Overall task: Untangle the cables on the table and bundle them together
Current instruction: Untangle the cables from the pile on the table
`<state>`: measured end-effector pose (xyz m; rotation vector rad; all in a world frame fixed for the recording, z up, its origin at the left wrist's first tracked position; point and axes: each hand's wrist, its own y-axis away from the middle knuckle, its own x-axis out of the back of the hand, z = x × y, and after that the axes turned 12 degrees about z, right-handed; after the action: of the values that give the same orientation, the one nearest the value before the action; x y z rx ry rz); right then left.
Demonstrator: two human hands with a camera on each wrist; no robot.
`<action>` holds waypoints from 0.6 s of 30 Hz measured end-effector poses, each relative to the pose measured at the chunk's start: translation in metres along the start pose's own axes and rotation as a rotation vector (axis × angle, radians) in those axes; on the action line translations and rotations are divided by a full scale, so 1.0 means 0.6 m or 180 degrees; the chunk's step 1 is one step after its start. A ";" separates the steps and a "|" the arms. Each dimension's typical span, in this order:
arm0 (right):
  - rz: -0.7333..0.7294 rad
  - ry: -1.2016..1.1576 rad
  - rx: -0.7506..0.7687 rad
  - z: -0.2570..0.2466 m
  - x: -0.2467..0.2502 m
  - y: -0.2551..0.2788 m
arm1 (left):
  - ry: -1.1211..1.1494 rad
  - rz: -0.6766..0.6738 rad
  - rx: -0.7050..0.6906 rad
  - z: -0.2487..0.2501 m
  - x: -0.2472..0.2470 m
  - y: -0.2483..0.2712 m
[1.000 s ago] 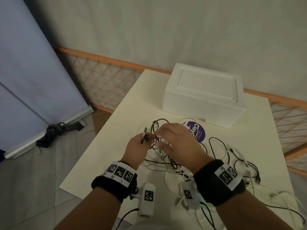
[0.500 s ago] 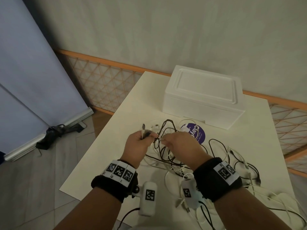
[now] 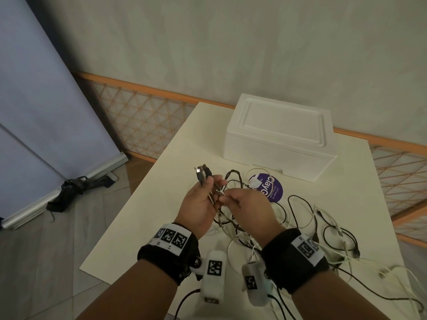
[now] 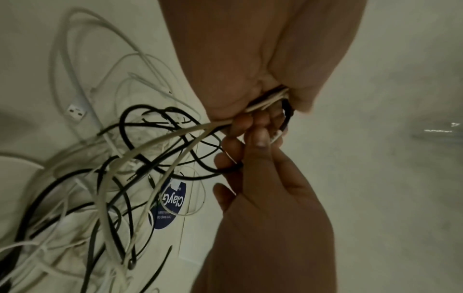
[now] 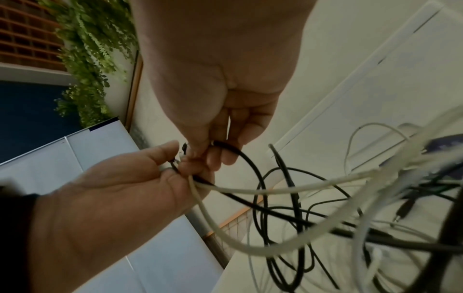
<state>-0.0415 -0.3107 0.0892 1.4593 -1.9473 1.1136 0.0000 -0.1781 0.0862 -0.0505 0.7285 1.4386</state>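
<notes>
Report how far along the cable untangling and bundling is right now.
Done: the left hand holds several gathered cable ends, connectors sticking up above the fingers. In hand: the right hand pinches a black cable beside that grip. Left: most of the cables lie tangled on the table; no bundle is tied.

foam box [image 3: 280, 139] blocks far side (cable tangle [image 3: 300, 218] mid-table)

Black and white cables [image 3: 300, 218]; purple sticker [image 3: 271, 187]
</notes>
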 end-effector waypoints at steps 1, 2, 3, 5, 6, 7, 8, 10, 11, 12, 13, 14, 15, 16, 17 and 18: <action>-0.0090 0.0115 0.0058 -0.002 0.002 -0.001 | -0.0067 0.0016 -0.0012 0.000 -0.001 0.000; -0.0230 0.0240 0.0123 -0.005 0.005 -0.002 | -0.0124 0.0065 -0.0014 0.000 -0.003 0.000; -0.0347 0.0325 0.0192 -0.008 0.008 -0.003 | -0.0155 0.0113 -0.0013 0.000 -0.005 0.001; -0.0403 0.0320 0.0318 -0.011 0.015 -0.005 | -0.0068 0.0176 -0.0010 0.000 -0.005 0.000; -0.0343 0.0230 0.0364 -0.008 0.018 -0.006 | 0.0065 0.0189 0.0010 0.001 -0.004 -0.001; -0.0288 0.0171 0.0393 -0.004 0.020 -0.008 | 0.0232 0.0173 0.0025 0.003 -0.001 -0.003; -0.0297 0.0215 0.0432 0.003 0.023 -0.010 | 0.0408 0.0174 0.0027 0.007 0.002 -0.005; -0.0480 0.0573 0.0453 0.025 0.028 -0.012 | 0.0761 0.0376 0.0024 0.023 0.012 -0.015; -0.0584 0.0771 0.0365 0.038 0.033 -0.011 | 0.0960 0.0573 0.0056 0.036 0.021 -0.023; -0.0643 0.0923 0.0262 0.055 0.039 -0.009 | 0.1118 0.0808 0.0043 0.053 0.033 -0.031; -0.0671 0.1042 0.0161 0.072 0.046 -0.006 | 0.1186 0.1053 -0.0045 0.071 0.048 -0.040; -0.0692 0.1154 0.0078 0.086 0.054 -0.002 | 0.1140 0.1292 -0.0188 0.089 0.065 -0.049; -0.0741 0.1286 0.0023 0.097 0.062 0.001 | 0.1011 0.1494 -0.0338 0.104 0.081 -0.056; -0.0776 0.1374 0.0046 0.104 0.069 0.003 | 0.0844 0.1651 -0.0469 0.113 0.095 -0.060; -0.0795 0.1358 0.0107 0.107 0.073 0.003 | 0.0660 0.1755 -0.0560 0.118 0.105 -0.062; -0.0790 0.1213 0.0161 0.107 0.076 0.002 | 0.0458 0.1799 -0.0620 0.118 0.109 -0.061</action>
<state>-0.0510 -0.3886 0.0872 1.3522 -1.4469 1.2272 0.0601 -0.0951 0.0961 -0.1055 0.7505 2.0618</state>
